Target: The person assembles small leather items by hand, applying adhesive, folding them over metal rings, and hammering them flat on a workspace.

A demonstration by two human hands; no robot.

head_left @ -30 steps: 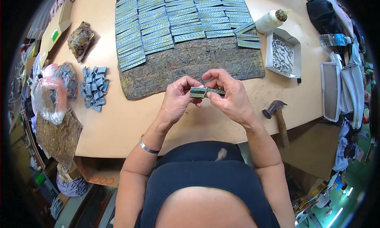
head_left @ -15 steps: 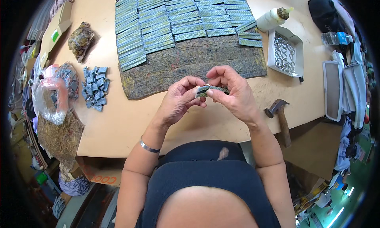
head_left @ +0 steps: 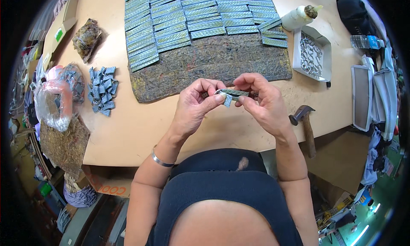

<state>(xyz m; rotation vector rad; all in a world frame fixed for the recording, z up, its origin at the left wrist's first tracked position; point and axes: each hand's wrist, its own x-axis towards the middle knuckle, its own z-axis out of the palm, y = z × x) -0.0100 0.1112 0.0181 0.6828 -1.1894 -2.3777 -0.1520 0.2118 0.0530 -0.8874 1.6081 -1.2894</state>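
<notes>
The left hand [head_left: 195, 101] and right hand [head_left: 267, 104] pinch a strip [head_left: 237, 92] between thumbs and fingers, near the mat [head_left: 205, 60], its ends covered. A blue-grey tab [head_left: 228, 101] at the left thumb is partly hidden; the frame's top cuts off the mat's laid strips [head_left: 168, 26].

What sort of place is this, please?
Probably a craft workshop: on the worktable are rows of patterned strips, a hammer and a white box of metal rings.
</notes>
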